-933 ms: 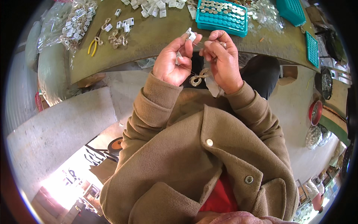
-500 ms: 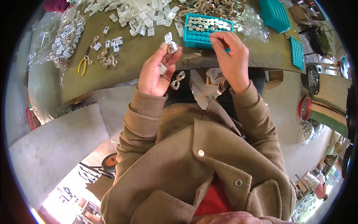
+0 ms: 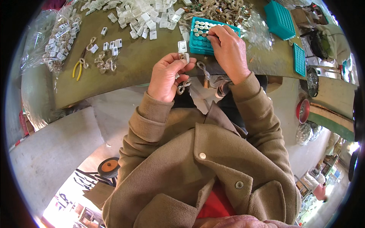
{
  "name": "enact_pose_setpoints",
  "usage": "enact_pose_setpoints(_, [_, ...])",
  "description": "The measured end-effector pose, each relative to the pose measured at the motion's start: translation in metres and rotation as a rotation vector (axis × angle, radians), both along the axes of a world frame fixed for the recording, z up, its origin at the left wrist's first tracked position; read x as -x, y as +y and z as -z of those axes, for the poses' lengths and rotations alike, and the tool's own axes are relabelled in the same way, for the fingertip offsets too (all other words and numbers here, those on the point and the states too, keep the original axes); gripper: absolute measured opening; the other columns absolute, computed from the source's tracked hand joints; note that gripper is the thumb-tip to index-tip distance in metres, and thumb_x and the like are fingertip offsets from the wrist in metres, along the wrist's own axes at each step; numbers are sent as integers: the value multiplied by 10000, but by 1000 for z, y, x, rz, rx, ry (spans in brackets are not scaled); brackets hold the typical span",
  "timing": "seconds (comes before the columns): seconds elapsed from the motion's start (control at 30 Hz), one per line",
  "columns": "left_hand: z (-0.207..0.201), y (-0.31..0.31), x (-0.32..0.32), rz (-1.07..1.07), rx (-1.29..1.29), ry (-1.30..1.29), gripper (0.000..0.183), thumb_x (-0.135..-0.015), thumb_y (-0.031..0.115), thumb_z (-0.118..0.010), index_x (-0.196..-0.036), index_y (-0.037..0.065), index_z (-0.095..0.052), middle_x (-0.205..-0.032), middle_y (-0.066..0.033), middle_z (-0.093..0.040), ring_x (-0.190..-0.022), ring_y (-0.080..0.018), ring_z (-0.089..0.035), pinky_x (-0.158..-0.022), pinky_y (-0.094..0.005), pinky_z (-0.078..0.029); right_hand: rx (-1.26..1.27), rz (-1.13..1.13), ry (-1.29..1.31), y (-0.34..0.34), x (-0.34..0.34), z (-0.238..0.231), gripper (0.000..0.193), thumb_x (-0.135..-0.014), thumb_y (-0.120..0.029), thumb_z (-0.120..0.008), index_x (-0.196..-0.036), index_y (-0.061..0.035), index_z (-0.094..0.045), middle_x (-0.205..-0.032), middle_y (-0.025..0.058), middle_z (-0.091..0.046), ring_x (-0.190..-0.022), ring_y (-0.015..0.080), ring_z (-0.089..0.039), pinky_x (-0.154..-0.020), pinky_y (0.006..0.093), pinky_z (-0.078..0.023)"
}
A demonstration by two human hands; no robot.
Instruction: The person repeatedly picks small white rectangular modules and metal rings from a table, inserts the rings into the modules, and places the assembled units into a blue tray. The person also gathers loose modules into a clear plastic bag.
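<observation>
My left hand grips a small white plastic case with its lid flipped up, held between thumb and fingers. Another white piece shows partly within the curled fingers. Two twisted bundles of clear wire, a near wire bundle and a far wire bundle, hang beside that hand. My right hand reaches over a teal tray, thumb and forefinger pinched at the rows of silver button cells. Whatever lies between those fingertips is too small to make out.
White cases are heaped at the far middle, beside tangled wire bundles. Yellow-handled pliers lie left, near a plastic bag of cases. A teal tray stack and a flat teal tray sit right.
My right hand has moved left and down onto the button cells. My left hand has shifted right with the open case, nearer the tray. The wire bundles have swung right.
</observation>
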State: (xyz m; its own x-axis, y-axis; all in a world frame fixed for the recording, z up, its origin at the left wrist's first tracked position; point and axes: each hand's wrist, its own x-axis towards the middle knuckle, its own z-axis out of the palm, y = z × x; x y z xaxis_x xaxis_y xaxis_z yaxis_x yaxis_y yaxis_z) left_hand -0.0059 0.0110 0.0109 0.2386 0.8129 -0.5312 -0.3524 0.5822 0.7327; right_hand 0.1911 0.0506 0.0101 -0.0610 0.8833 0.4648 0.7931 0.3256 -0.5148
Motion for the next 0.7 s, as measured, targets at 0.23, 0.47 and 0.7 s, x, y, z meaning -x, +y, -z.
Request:
enact_pose_setpoints(0.23, [-5, 7, -2, -6, 43, -42, 224, -976, 153, -582, -1173, 55, -624, -1141, -55, -713, -984, -57, -673, -587, -143, -440, 118, -72, 100, 7, -1, -7, 108, -865, -110, -666, -959, -83, -712, -886, 131, -653, -805, 363, -643, -688, 436, -517])
enact_pose_setpoints(0.47, [-6, 10, -1, -27, 41, -114, 294, -998, 148, -560, -1262, 21, -589, -1186, -83, -699, -1054, -91, -676, -558, -127, -416, 72, -117, -77, 5, 1, -6, 151, -864, -121, -673, -1000, -56, -688, -888, 140, -651, -814, 343, -653, -692, 425, -520])
enact_pose_setpoints(0.7, [-6, 4, -1, 17, -42, -71, 330, -974, 148, -615, -1281, 32, -593, -1158, -50, -702, -1017, -91, -679, -590, -158, -428, 146, -251, 261, -13, 9, -21, 127, -859, -68, -687, -954, -22, -617, -841, 111, -620, -762, 298, -639, -659, 367, -516])
